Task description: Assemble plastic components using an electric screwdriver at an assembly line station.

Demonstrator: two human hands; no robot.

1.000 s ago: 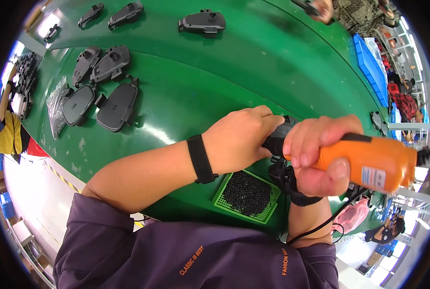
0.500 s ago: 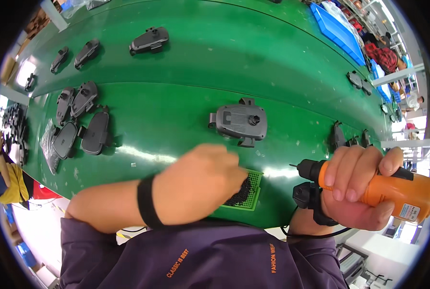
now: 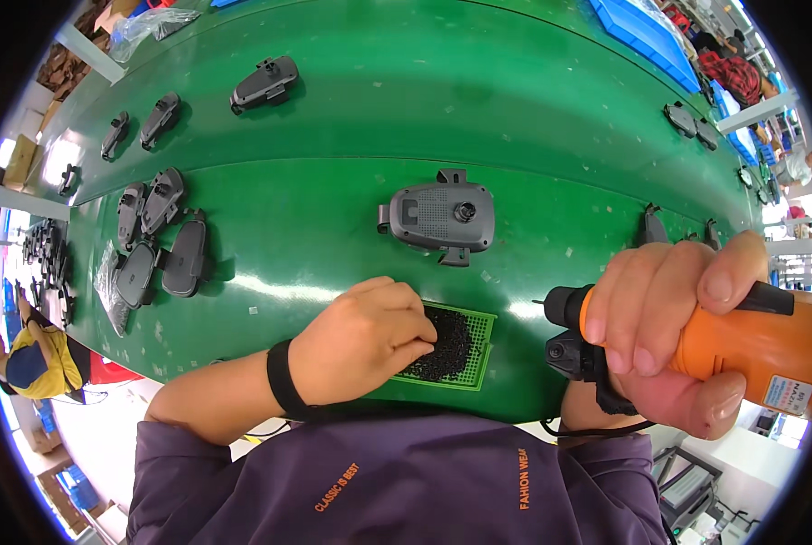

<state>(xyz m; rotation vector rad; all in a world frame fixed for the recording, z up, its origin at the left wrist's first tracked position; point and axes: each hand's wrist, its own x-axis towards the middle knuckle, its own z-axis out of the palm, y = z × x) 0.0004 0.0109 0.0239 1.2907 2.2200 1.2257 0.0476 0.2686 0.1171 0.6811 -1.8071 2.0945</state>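
My left hand (image 3: 360,341), with a black band at its wrist, reaches over the left side of a green perforated tray (image 3: 480,363). Its fingertips are pinched together at a heap of tiny black screws (image 3: 451,350); whatever sits between them is too small to see. On the right, my right hand (image 3: 669,327) is wrapped round an orange electric screwdriver (image 3: 742,345), whose thin bit points left. Beyond the tray lies a dark grey phone-holder-like device (image 3: 442,216), its ribbed side and round knob facing up and clips sticking out.
Several similar grey devices (image 3: 184,259) lie at the left of the green table (image 3: 315,200), beside a clear plastic bag (image 3: 113,291). More sit farther back and at the right. A blue bin (image 3: 647,41) stands at the far right. People are in the background on both sides.
My left hand has drawn slightly left over the tray, uncovering more of the screws, and its fingers now show pinched. The right hand keeps its hold on the screwdriver. The whole view has shifted a little.
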